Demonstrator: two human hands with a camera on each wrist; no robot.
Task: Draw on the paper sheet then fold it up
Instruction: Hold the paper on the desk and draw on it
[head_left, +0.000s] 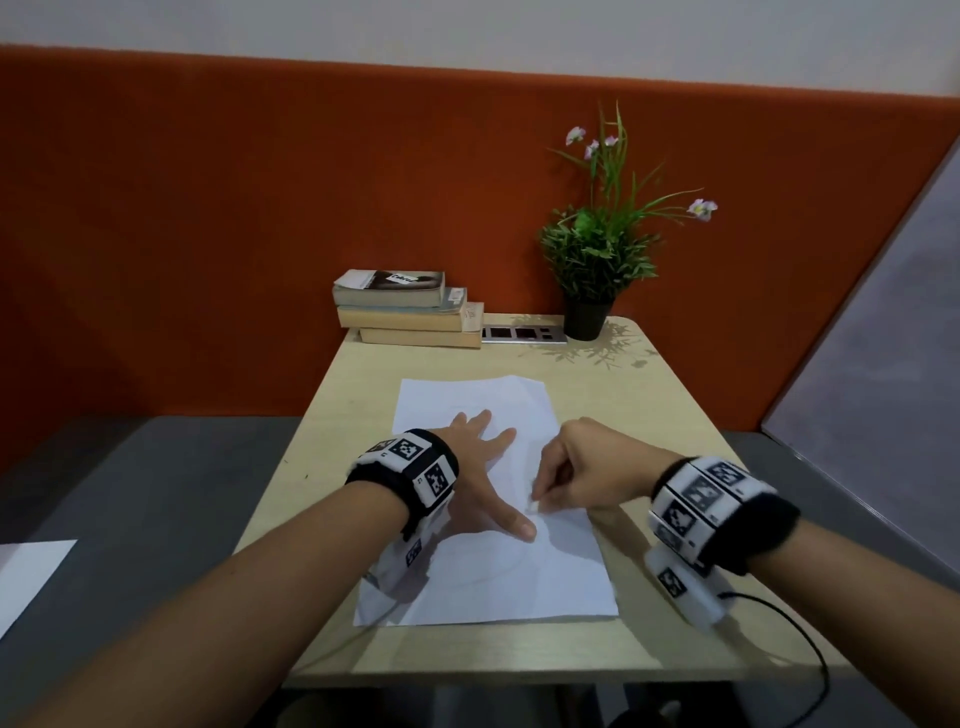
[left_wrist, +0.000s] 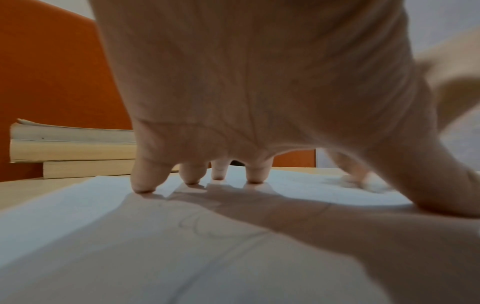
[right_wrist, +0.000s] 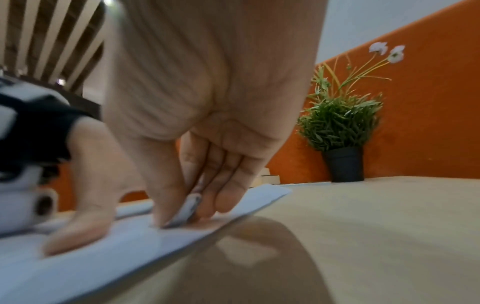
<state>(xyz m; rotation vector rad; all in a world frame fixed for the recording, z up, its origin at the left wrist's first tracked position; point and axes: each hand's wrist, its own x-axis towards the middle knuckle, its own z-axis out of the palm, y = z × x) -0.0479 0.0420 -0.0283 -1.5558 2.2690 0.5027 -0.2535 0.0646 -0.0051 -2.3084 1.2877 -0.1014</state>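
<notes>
A white paper sheet (head_left: 545, 582) (left_wrist: 103, 246) (right_wrist: 116, 246) lies lengthwise on the light wooden table (head_left: 649, 467). Faint curved pencil-like lines (head_left: 493, 571) (left_wrist: 197, 224) show on it. My left hand (head_left: 485, 467) (left_wrist: 259, 102) presses the sheet flat, fingers spread and straight, thumb (right_wrist: 78, 232) stretched toward the right hand. My right hand (head_left: 540, 499) (right_wrist: 187, 214) pinches a small whitish drawing tool (head_left: 533, 506) (right_wrist: 191, 206) between thumb and fingers. The tool's tip touches the paper near the sheet's right edge, close to the left thumb tip.
A stack of books (head_left: 410, 312) (left_wrist: 72, 148), a socket panel (head_left: 522, 333) and a potted plant (head_left: 592, 249) (right_wrist: 342, 131) stand along the table's far edge against an orange wall panel. Another white sheet (head_left: 26, 577) lies on the grey surface at left. A black cable (head_left: 779, 613) trails from my right wrist.
</notes>
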